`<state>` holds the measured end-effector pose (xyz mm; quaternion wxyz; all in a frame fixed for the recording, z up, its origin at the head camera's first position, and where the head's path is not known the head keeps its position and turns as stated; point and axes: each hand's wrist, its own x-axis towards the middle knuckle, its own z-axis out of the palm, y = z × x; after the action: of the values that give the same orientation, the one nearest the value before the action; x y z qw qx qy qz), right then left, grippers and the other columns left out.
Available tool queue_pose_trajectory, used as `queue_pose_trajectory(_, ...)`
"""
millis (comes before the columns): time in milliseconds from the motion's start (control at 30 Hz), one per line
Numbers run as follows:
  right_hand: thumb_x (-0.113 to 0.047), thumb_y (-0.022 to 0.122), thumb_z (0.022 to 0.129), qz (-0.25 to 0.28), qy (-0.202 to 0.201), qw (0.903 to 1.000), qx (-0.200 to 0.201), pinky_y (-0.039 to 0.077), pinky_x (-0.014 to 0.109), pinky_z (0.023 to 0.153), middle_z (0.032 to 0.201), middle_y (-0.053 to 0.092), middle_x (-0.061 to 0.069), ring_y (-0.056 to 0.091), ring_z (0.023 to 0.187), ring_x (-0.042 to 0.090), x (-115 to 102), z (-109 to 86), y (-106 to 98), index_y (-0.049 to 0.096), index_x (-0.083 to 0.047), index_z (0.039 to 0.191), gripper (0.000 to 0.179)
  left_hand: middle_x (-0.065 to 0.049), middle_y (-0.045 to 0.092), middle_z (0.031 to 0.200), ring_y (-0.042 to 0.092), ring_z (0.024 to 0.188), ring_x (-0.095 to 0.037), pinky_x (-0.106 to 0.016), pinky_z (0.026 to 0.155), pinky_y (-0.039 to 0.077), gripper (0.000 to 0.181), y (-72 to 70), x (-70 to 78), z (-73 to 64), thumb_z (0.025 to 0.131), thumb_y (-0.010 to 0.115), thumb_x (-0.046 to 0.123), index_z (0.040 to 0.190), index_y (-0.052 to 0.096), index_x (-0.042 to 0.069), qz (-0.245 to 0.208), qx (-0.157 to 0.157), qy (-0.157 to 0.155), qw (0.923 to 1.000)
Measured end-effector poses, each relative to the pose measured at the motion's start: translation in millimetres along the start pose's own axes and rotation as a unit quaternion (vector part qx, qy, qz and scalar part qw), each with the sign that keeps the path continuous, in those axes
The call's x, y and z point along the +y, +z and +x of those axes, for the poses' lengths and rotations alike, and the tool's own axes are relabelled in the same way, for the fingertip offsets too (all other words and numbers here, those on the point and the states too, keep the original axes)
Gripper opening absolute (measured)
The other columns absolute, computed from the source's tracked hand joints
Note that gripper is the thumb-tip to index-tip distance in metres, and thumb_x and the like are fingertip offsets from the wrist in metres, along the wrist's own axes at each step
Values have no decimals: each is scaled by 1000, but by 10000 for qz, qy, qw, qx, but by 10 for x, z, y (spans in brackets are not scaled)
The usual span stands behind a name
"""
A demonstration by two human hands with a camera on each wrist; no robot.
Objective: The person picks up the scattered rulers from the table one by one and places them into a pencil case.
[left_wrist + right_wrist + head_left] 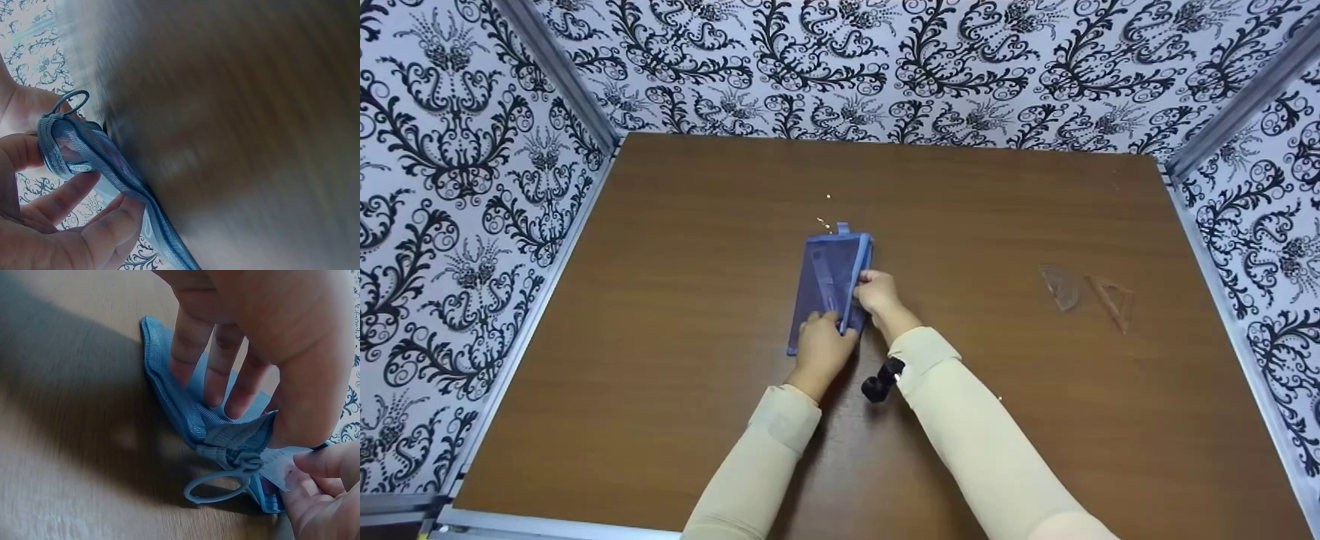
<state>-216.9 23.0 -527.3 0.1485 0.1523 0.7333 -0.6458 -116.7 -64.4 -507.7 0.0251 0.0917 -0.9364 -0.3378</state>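
Observation:
A blue mesh zipper pouch [808, 289] lies at the middle of the table, a long pale strip [823, 277] showing through its mesh. At its near end, my left hand [825, 350] pinches the edge by the opening. My right hand [879, 294] grips the pouch's right side near the zipper. The right wrist view shows the zipper's ring pull [216, 488] hanging by the parted edges. A clear piece with faint print [278, 467] sits at the opening beside my left fingertips [315, 464]; its kind is unclear.
A clear protractor [1060, 287] and an orange-tinted set square [1111, 300] lie on the table to the right. Small pale specks [825, 223] are just beyond the pouch. Patterned walls [847, 67] enclose the table's back and sides. A black wrist device [883, 380] is on the right sleeve.

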Motion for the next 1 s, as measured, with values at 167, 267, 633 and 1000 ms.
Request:
queue_pose_trajectory(167, 17, 48, 78, -292, 87, 9995, -61, 44, 20, 59, 75, 55, 2, 52, 65, 11, -133, -128, -3, 67, 10, 100, 30, -20, 62, 98, 58, 89, -41, -48, 80, 47, 32, -15, 8, 3, 80, 67, 20, 105, 71, 0, 4, -62, -41, 10000)
queue_pose_trajectory(267, 17, 48, 76, -366, 48, 9993, -115, 43, 20, 58, 73, 54, 1, 51, 66, 12, -136, -126, 3, 66, 11, 93, 26, -21, 62, 101, 58, 91, -41, -48, 82, 47, 35, -22, 10, 4, 80, 67, 20, 109, 70, -1, -21, -125, -70, 9999)
queue_pose_trajectory(633, 20, 44, 73, -431, -109, 9989, -140, 42, 19, 62, 77, 54, 1, 50, 75, 14, -124, -121, 9, 67, 9, 107, 43, -22, 62, 105, 58, 96, -41, -47, 85, 47, 37, -33, 2, 25, 82, 65, 20, 111, 68, -2, 0, -257, -41, 9997)
queue_pose_trajectory(1000, 20, 45, 72, -499, -536, 9972, -168, 41, 19, 59, 79, 60, 3, 50, 73, 13, -89, -189, 1, 68, 8, 109, 45, -21, 62, 100, 58, 91, -41, -48, 80, 46, 32, -6, -24, 2, 80, 66, 19, 105, 69, -1, -80, -173, -31, 9998)
